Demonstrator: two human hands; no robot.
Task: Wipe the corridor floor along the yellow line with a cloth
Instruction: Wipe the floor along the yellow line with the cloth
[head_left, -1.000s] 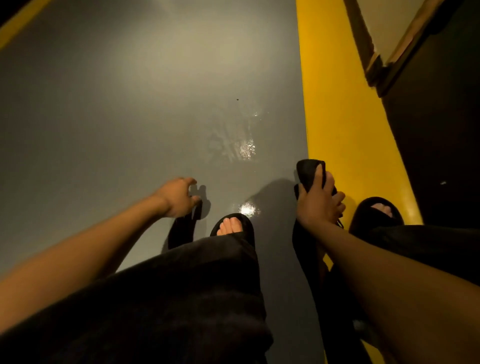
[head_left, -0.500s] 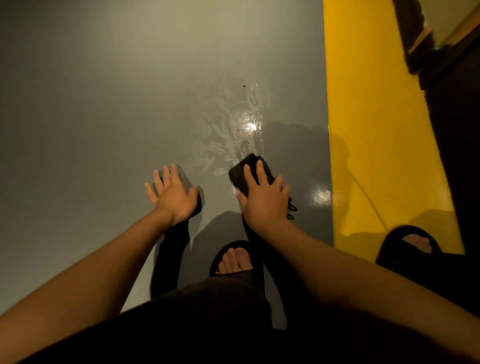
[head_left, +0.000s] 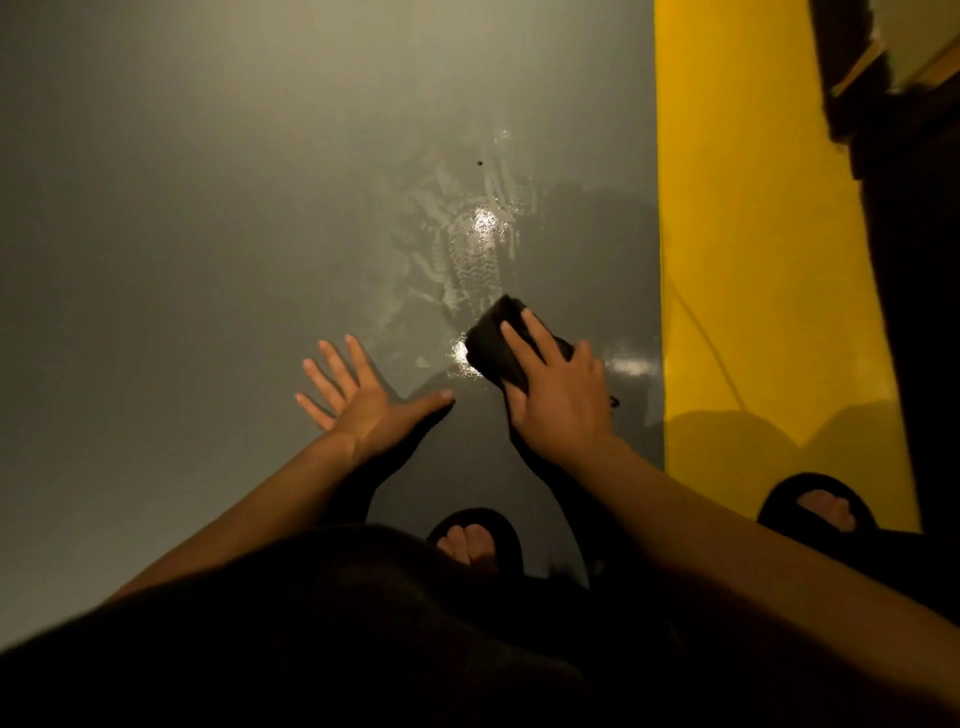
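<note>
— Cloth (head_left: 496, 340) is down on the grey floor (head_left: 208, 234) now, under the right hand (head_left: 558, 402); 1 second back that hand gripped it over the yellow line (head_left: 737, 260).

— How does the hand lie?

— Fingers extended across the dark cloth, pressing it flat, thumb at its near edge. It sits just left of the line, beside wet streaks (head_left: 467, 249).

— And the other?

— Left hand (head_left: 358, 397) has spread wide, fingers straight, holding nothing, seemingly bracing on the floor.

— So wiping has begun?

— I'd judge so; most of the strip looks undone.
</note>
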